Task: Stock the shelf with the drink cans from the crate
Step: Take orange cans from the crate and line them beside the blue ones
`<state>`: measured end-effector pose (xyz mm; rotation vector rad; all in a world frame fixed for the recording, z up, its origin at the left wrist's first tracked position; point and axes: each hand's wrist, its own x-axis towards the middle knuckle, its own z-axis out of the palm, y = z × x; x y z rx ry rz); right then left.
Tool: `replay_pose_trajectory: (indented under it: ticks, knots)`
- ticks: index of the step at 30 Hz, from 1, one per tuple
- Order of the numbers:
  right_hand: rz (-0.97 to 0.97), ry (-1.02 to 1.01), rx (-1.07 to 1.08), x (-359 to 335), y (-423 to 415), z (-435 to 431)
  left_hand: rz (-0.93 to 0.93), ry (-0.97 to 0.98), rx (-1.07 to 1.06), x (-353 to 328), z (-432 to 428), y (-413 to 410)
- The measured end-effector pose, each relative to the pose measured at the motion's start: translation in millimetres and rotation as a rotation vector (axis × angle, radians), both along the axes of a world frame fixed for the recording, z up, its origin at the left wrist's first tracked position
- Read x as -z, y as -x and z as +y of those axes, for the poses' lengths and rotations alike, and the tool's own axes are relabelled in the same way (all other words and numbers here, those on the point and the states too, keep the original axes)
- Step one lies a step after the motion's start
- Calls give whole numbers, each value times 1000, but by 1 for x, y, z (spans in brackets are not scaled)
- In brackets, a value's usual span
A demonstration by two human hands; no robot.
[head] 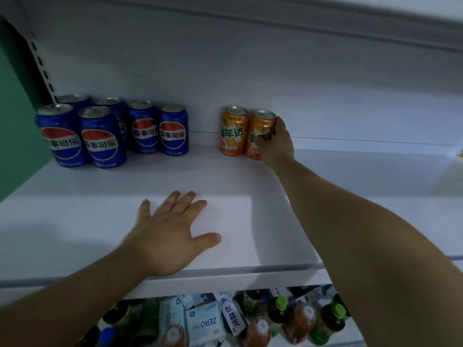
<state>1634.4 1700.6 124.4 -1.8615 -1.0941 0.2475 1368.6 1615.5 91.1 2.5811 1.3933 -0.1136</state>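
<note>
Two orange drink cans stand upright side by side at the back of the white shelf. My right hand is wrapped around the right orange can, which touches the left orange can. Several blue cola cans stand in a group at the shelf's back left. My left hand lies flat, palm down, fingers spread, on the shelf near its front edge and holds nothing. The crate is not in view.
Below the shelf's front edge, bottles with green caps and white packets fill the lower level. A green side panel closes the left end. An upper shelf hangs overhead. Something yellow shows at the right edge.
</note>
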Motion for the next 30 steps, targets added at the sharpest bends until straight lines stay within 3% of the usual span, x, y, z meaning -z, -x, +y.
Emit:
replay_pose_trajectory:
  ticks: [11,17,21,25,30]
  knots:
    - [63,220,-11,-11,5,-1,-9,15,-1,-1,5,2]
    - [-219,470,-53,-30,-9,-90,24,41,-14,-5,7,0]
    - [-231,555,0,-48,-25,-181,68,99,-26,-24,10,-9]
    - [-233,600,120,-60,-39,-286,80,162,248,-50,-40,-77]
    - [-164,669,300,-45,-48,-418,3,151,652,-51,-182,-176]
